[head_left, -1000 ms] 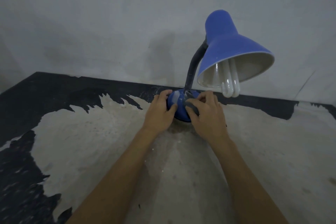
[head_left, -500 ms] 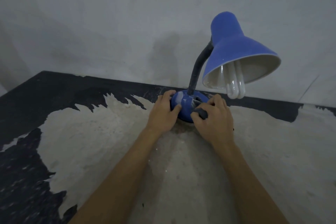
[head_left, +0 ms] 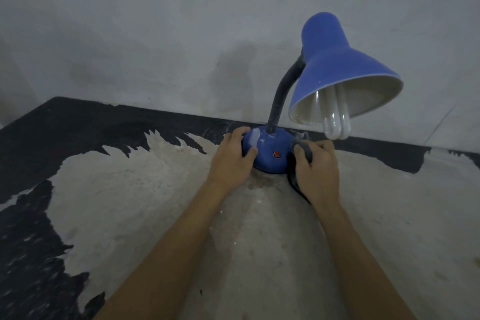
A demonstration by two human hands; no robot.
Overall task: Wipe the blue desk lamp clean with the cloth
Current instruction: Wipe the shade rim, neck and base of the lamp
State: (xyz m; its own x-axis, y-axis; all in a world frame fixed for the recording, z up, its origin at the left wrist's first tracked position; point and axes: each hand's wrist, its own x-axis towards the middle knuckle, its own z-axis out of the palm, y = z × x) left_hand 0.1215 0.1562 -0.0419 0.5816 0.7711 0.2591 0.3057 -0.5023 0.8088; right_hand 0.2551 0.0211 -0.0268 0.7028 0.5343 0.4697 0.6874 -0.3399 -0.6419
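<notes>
A blue desk lamp stands at the back of the worn table, with a round blue base (head_left: pixel 270 156), a black bendy neck (head_left: pixel 281 96) and a blue shade (head_left: pixel 335 67) tilted to the right over a white bulb (head_left: pixel 336 122). A small red switch shows on the front of the base. My left hand (head_left: pixel 231 161) grips the left side of the base, thumb on its front. My right hand (head_left: pixel 317 171) holds a dark grey cloth (head_left: pixel 298 153) against the right side of the base. Part of the cloth hangs under my palm.
The table (head_left: pixel 155 202) has a pale, scraped middle with black coating left along its back and left edges. A grey wall (head_left: pixel 181 34) rises right behind the lamp. Nothing else stands on the table.
My right hand has slid with the cloth from the front of the base round to its right side, uncovering the red switch. My left hand keeps its hold on the base.
</notes>
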